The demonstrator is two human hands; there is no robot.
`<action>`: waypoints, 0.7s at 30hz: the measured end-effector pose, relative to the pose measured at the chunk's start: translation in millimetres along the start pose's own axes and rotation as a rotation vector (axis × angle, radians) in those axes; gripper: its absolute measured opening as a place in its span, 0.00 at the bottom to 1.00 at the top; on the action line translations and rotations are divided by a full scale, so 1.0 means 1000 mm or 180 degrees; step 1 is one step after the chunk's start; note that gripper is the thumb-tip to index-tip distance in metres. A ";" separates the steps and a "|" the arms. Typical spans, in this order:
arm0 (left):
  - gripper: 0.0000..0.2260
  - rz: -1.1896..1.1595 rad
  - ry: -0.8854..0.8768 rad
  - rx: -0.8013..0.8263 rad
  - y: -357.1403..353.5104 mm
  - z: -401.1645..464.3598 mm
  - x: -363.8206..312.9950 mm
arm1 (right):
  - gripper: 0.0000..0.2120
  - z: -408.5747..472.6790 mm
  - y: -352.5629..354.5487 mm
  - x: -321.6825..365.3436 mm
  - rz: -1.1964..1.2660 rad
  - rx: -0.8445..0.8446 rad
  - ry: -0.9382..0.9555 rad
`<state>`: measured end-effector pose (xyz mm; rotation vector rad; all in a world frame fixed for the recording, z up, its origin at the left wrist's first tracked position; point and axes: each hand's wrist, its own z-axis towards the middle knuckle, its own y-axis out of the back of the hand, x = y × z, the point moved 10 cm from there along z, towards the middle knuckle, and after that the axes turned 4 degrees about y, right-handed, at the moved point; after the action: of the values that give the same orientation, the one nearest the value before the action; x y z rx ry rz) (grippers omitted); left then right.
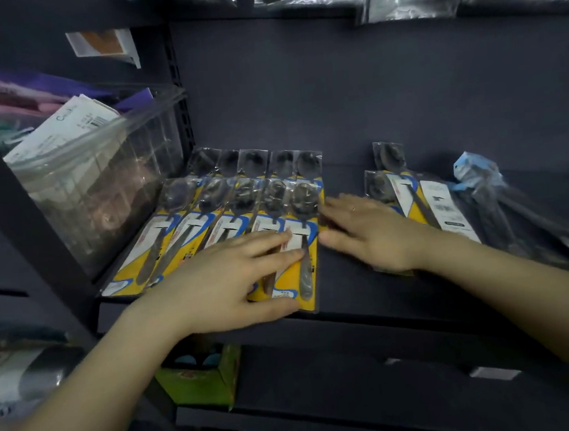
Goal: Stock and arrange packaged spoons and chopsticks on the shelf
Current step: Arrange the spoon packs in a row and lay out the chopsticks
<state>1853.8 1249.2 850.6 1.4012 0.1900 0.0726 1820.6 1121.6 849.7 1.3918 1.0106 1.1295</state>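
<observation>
Spoon packs [242,219] on yellow cards lie side by side in a row on the dark shelf [368,287], and I take that row as my landmark: its left end sits just beside a clear plastic bin [100,169] stuffed with papers, its spoon bowls point toward the shelf's back wall, and a second row of bowls peeks out from behind it. My left hand [234,281] lies flat on the row's right end, fingers spread and straight across the last pack or two, thumb along the pack's near edge at the shelf front. My right hand [370,232] rests palm down on the bare shelf just right of the row, fingers straight and loosely spread, their tips touching the edge of the last pack. Farther right of the row, past that hand, lie two more yellow-carded spoon packs [397,188], then a white-labelled pack [447,208], then dark utensils in clear wrap [517,215]. Below the row, on a lower level, stands a green box [201,380].
</observation>
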 end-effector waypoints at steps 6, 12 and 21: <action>0.30 -0.0984 0.0441 -0.0628 0.040 0.042 -0.021 | 0.35 -0.027 0.028 -0.131 0.0471 -0.0309 -0.1784; 0.22 -0.1451 0.1149 0.0669 -0.013 0.126 -0.053 | 0.22 -0.032 0.032 -0.146 0.1016 -0.0286 -0.1891; 0.24 -0.0801 0.2058 0.0734 -0.024 0.165 -0.050 | 0.11 -0.045 0.056 -0.203 0.1963 -0.0996 -0.2066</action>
<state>1832.3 1076.7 856.8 1.5341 0.9328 0.3028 1735.7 926.6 883.6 1.6885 -0.0708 1.0796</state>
